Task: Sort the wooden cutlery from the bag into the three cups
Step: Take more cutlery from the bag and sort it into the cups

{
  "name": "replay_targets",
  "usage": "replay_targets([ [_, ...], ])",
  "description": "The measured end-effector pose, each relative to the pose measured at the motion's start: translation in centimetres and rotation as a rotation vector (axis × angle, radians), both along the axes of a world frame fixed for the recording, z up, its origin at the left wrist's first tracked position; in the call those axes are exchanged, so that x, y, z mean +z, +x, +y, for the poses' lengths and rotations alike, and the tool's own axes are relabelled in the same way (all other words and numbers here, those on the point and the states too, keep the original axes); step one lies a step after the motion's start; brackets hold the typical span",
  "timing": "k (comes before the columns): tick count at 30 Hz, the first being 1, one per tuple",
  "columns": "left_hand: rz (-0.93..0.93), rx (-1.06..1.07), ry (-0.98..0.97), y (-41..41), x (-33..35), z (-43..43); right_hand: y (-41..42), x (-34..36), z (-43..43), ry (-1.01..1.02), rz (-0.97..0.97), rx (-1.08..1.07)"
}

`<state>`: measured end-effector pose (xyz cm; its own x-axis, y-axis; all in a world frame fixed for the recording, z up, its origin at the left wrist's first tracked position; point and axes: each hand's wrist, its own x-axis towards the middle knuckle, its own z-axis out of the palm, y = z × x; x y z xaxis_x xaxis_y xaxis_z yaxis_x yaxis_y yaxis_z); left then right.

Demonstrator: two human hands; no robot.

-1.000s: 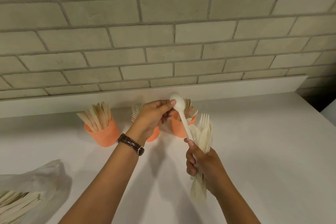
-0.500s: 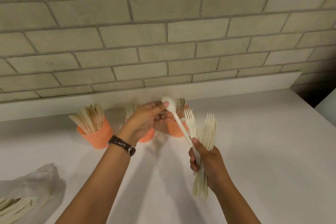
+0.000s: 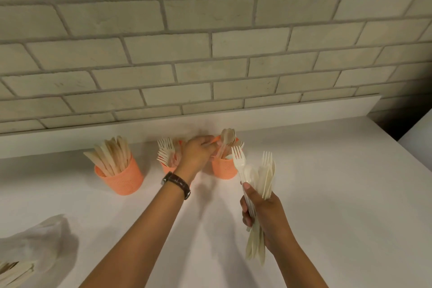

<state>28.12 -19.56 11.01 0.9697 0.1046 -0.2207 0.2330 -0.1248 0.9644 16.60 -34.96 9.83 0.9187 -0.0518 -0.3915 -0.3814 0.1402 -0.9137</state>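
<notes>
Moved: our left hand (image 3: 198, 154) carried the spoon (image 3: 221, 151) from the bundle down into the right cup (image 3: 224, 169).
Left grip: fingers seem pinched on its handle; not sure.
Right hand (image 3: 264, 211): clamped around the remaining cutlery bundle (image 3: 259, 177), near that cup, ready for picking.
Bag (image 3: 32, 244): far left.

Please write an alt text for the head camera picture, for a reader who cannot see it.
A person's left hand reaches to the right orange cup, which holds spoons, while the right hand grips a bundle of pale cutlery. Two more orange cups hold knives and forks; a bag lies lower left.
</notes>
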Motion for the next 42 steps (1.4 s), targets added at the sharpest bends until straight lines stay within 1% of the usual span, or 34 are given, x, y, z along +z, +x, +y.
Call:
replay_targets([
  [2,0.023,-0.008,-0.012,-1.4,0.3,-0.3,0.1,0.2,0.1,-0.019,-0.004,-0.007],
  [5,0.097,-0.138,-0.028,-3.9,1.2,-0.5,0.0,0.2,0.3,-0.034,-0.011,-0.012],
  [7,0.091,-0.186,-0.014,-4.9,1.4,-0.4,-0.1,0.2,0.5,-0.053,-0.019,0.006],
  [9,0.070,-0.166,-0.031,-5.3,1.7,-0.2,-0.3,0.2,0.9,-0.059,-0.027,0.042],
  [12,0.039,-0.072,-0.080,-5.3,2.4,0.2,-0.7,0.1,1.2,-0.059,-0.026,0.087],
  [17,-0.128,0.190,-0.185,-4.7,4.4,2.9,-0.9,0.1,1.1,-0.055,0.005,0.089],
  [19,-0.221,0.315,-0.137,-4.2,4.6,4.9,-0.8,-0.1,1.2,-0.051,0.010,0.103],
  [21,-0.307,0.409,-0.027,-3.9,4.3,7.0,-0.9,-0.3,1.5,-0.051,0.018,0.124],
  [23,-0.353,0.484,0.077,-3.7,3.6,8.4,-0.8,-0.5,1.9,-0.039,0.017,0.139],
  [25,-0.362,0.520,0.175,-3.6,2.8,9.0,-0.7,-0.5,2.3,-0.037,0.010,0.155],
  [30,-0.230,0.401,0.310,-4.4,0.7,9.1,-0.6,-0.2,3.1,-0.028,0.013,0.216],
  [32,-0.270,0.408,0.396,-5.1,0.7,8.8,-0.6,0.1,3.4,-0.023,0.018,0.254],
  [33,-0.310,0.395,0.408,-5.4,1.2,8.3,-0.6,0.2,3.5,-0.020,0.017,0.276],
  [35,-0.330,0.288,0.363,-6.2,2.2,6.8,-0.6,0.2,3.6,-0.013,0.016,0.323],
  [39,-0.152,-0.107,0.239,-7.4,3.1,4.3,-0.9,0.2,4.1,-0.016,0.016,0.414],
  [41,-0.087,-0.177,0.171,-7.6,3.0,4.3,-1.1,0.3,4.4,-0.003,0.015,0.449],
  [42,-0.089,-0.180,0.163,-7.7,2.9,4.4,-1.1,0.4,4.6,0.000,0.012,0.463],
])
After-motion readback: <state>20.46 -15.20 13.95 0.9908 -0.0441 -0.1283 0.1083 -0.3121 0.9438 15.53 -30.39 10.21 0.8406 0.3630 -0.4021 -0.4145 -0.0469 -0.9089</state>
